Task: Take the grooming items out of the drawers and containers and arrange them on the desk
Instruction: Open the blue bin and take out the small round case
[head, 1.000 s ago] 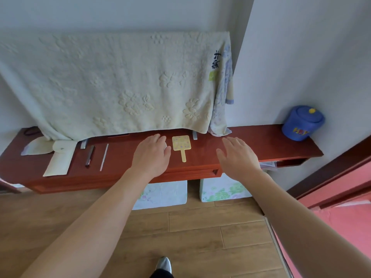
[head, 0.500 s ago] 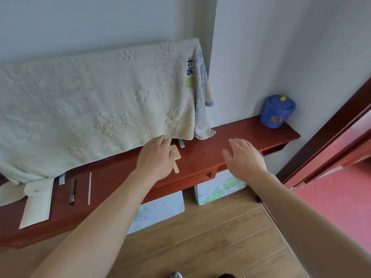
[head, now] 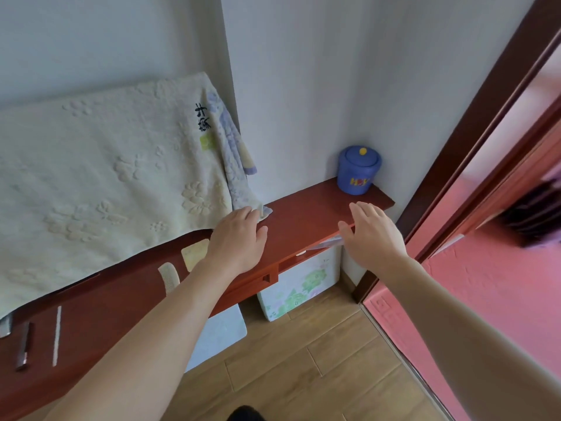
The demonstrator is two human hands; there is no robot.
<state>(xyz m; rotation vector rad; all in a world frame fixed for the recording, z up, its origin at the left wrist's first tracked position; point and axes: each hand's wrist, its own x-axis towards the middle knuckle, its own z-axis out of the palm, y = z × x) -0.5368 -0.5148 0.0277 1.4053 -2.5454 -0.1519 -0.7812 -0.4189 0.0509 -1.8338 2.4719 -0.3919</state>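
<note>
"Since you want it left to right: at the far left of the desk (head: 303,220) lie a dark narrow bar (head: 22,347) and a thin white stick (head: 56,335), side by side, not touching. What they are exactly I can't tell. Behind them a cream towel (head: 106,177) hangs down to the desktop."

"And the mirror?"

"The yellow hand mirror (head: 194,253) lies flat on the desk, partly hidden by my left forearm. My left hand (head: 236,238) is spread flat with straight fingers, holding nothing. Its fingertips are at the towel's lower corner; whether they touch it I can't say."

"Your right?"

"My right hand (head: 373,235) is empty too, fingers extended and relaxed, over the desk's front edge, above a slot where paper (head: 326,243) pokes out. Past it, at the far right end against the wall, stands the blue lidded jar (head: 358,170), lid on, apart from both hands."

"How will that one handle?"

"It looks like plastic, so I'd expect it light and stiff, with smooth sides that could slip. The lid may only sit loose, so I wouldn't lift by the yellow knob (head: 362,151). I'd wrap my fingers round the body, low down, and bring it nearer. Then I'd steady the body with one hand and pull the knob with the other. What's inside is hidden, so the weight is a guess."
</note>
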